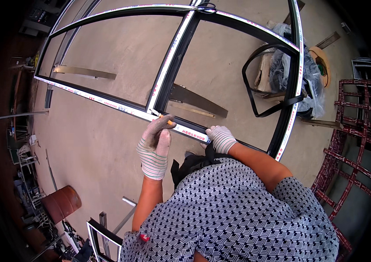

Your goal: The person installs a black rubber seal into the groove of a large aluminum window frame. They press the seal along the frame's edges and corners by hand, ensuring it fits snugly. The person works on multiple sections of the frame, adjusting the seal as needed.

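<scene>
Left grip (pixel 154 148) pinched on orange-handled tool (pixel 169 122), right grip (pixel 222 139) clamped around white-faced frame (pixel 186 130)

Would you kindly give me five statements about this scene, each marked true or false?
1. The left hand and right hand both wear gloves. True.
2. The slender tool with an orange part is in the right hand. False: the left hand holds it.
3. The black-handled scissors lie on the floor. False: they rest on the frame.
4. A black strip forms a loop at the frame's right side. True.
5. The rust-red barrel is on the person's right. False: it is on the left.
</scene>
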Available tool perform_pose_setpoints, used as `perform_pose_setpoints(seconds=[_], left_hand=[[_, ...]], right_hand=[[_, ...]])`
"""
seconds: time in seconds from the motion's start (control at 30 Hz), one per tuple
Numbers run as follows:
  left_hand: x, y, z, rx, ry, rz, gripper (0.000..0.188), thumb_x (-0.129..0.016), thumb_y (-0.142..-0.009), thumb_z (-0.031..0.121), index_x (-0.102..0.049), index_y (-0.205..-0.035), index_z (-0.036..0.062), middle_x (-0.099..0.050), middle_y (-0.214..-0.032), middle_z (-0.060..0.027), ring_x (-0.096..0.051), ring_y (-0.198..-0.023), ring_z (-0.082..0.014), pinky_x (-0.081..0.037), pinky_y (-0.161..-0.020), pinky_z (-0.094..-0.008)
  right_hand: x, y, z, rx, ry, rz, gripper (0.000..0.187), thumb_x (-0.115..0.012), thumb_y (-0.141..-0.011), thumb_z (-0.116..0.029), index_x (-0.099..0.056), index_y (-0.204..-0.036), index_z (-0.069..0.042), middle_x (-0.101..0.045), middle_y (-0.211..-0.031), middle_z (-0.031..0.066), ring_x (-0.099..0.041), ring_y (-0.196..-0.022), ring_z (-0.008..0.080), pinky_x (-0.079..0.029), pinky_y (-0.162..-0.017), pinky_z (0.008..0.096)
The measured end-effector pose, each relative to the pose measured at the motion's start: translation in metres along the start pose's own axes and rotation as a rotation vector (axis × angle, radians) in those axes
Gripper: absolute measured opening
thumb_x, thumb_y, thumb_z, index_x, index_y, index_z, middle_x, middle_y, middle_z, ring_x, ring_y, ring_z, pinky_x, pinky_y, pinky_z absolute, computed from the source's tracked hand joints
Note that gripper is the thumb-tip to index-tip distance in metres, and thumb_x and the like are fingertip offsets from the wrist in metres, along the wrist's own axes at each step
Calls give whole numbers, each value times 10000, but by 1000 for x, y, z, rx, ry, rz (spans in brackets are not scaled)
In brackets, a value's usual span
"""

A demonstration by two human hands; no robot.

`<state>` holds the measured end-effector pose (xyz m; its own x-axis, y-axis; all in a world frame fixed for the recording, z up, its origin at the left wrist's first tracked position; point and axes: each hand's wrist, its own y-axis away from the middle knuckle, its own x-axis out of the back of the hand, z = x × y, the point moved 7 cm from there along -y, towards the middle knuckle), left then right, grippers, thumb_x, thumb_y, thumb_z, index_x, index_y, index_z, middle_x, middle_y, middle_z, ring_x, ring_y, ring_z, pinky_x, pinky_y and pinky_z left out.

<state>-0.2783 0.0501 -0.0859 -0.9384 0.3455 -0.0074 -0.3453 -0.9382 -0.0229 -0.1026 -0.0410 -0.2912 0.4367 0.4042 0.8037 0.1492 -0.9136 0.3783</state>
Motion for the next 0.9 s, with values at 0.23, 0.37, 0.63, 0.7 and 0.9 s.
perform_pose_setpoints(seconds=[0.23, 0.37, 0.63, 0.7, 0.9], left_hand=[[-41, -26, 35, -22, 153, -128, 409, -618, -1026, 166, -581, -1385, -27, -647, -1330, -254, -680, -1168, -289, -497, -1083, -463], [-37, -51, 43, -56, 95, -98, 396, -621, -1026, 150, -606, -1386, -15, -680, -1310, -184, -696, -1131, -274, -506, -1051, -406], [68, -166, -55, 147, -92, 377, 494, -554, -1084, 253, -471, -1528, 54, -604, -1412, -194, -650, -1187, -285, -509, -1071, -421], [98, -196, -87, 226, -84, 470, 535, -544, -1087, 282, -426, -1569, 80, -591, -1447, -212, -634, -1220, -335, -492, -1096, -450], [71, -272, -151, 356, -144, 305, 492, -523, -1095, 354, -559, -1454, 20, -650, -1377, -202, -657, -1194, -303, -513, -1070, -420]], right_hand=[[5, -3, 6, 85, -85, -7, 601, -703, -856, -617, -722, -960, -25, -712, -933, 222, -717, -937, 399, -574, -837, 488], [16, -2, 3, 88, -124, -31, 582, -706, -862, -612, -735, -939, -35, -708, -928, 215, -707, -903, 388, -569, -824, 485], [28, -1, 45, -32, -308, 76, 411, -670, -934, -441, -722, -925, -33, -692, -877, 210, -699, -865, 391, -563, -830, 489], [36, -2, 74, -166, -278, 134, 328, -654, -950, -351, -727, -932, -32, -700, -892, 205, -698, -877, 393, -563, -844, 493], [96, 12, 183, -629, -198, 466, 209, -664, -927, -237, -757, -958, -52, -724, -923, 193, -699, -920, 378, -563, -863, 467]])
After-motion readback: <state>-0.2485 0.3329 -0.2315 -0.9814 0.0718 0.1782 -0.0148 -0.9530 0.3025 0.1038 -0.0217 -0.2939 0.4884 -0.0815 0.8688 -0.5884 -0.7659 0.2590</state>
